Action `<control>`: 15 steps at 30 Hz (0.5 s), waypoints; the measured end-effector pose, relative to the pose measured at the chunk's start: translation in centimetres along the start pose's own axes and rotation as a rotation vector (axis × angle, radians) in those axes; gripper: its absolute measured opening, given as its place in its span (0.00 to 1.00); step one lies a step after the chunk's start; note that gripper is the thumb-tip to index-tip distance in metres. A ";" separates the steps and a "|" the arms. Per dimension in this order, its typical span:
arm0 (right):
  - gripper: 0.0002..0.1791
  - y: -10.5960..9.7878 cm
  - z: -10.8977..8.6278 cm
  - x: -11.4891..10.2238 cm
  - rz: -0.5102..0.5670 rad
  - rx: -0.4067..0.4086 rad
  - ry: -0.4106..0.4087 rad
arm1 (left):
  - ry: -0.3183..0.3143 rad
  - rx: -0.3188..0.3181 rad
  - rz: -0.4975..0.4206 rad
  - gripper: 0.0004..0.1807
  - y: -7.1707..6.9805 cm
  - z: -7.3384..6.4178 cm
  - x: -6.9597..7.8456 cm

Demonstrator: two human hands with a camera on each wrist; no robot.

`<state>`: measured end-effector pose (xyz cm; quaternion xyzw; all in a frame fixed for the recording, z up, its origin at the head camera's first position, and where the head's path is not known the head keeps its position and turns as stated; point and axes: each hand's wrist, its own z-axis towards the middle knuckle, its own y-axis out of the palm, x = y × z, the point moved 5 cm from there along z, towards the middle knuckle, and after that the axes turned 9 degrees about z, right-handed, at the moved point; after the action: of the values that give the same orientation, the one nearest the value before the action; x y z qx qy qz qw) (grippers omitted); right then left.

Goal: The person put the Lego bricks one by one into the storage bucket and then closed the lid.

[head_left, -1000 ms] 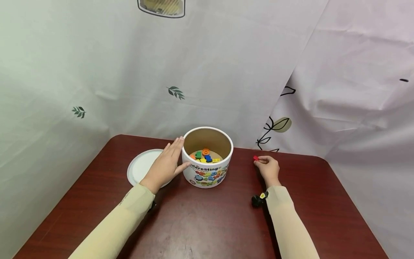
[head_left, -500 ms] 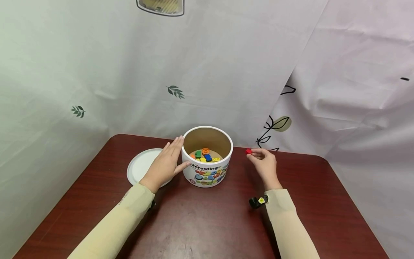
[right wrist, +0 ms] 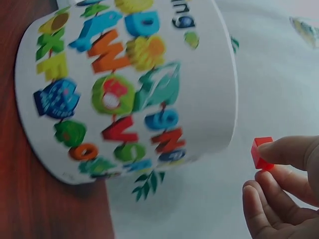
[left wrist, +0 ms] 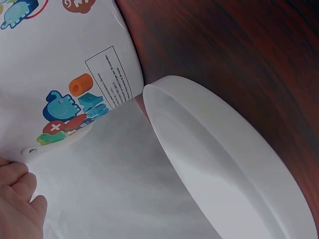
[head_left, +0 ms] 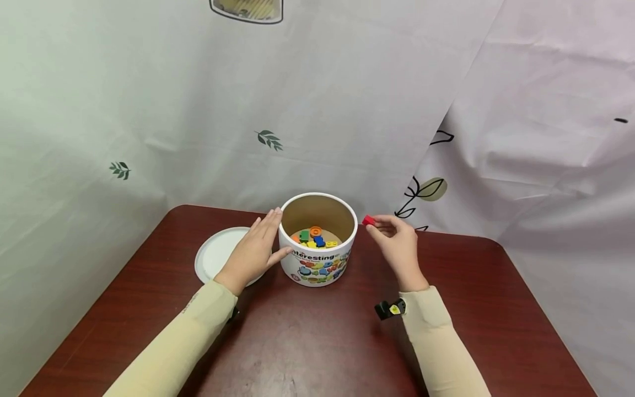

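A round white tub [head_left: 317, 270] with colourful printed pictures stands at the back of the table, its top uncovered. Inside lie several toy blocks, among them a green block [head_left: 304, 236], an orange round piece [head_left: 316, 231] and a blue block [head_left: 319, 241]. My left hand [head_left: 255, 251] rests against the tub's left side, fingers straight and thumb spread along the front. Just right of the tub's rim, my right hand [head_left: 399, 242] pinches a small red block [head_left: 369, 220] between thumb and fingertips. In the right wrist view the red block [right wrist: 262, 153] is raised beside the rim, apart from the tub.
A round white lid [head_left: 215, 253] lies on the dark red table [head_left: 307, 336], left of the tub and partly behind my left hand. A pale printed cloth [head_left: 327, 110] hangs behind the table's back edge.
My right hand has lifted the red block and carried it leftward and up to near the tub's rim. The left hand and the tub have stayed in place.
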<state>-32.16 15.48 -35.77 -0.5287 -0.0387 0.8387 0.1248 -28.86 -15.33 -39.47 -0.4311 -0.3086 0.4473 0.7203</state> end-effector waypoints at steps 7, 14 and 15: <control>0.11 1.5 0.1 -2.2 -0.007 -0.042 -0.100 | -0.006 -0.011 0.000 0.50 0.0 0.1 0.0; 0.11 3.5 0.7 -3.4 0.007 -0.095 -0.124 | -0.007 -0.013 -0.012 0.49 -0.1 0.1 0.0; 0.11 3.8 0.8 -3.5 0.004 -0.100 -0.127 | -0.008 -0.014 -0.013 0.49 -0.1 0.1 0.0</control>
<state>-32.07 11.03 -33.08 -0.4801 -0.0876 0.8678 0.0938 -28.89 -15.33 -39.34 -0.4322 -0.3174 0.4422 0.7190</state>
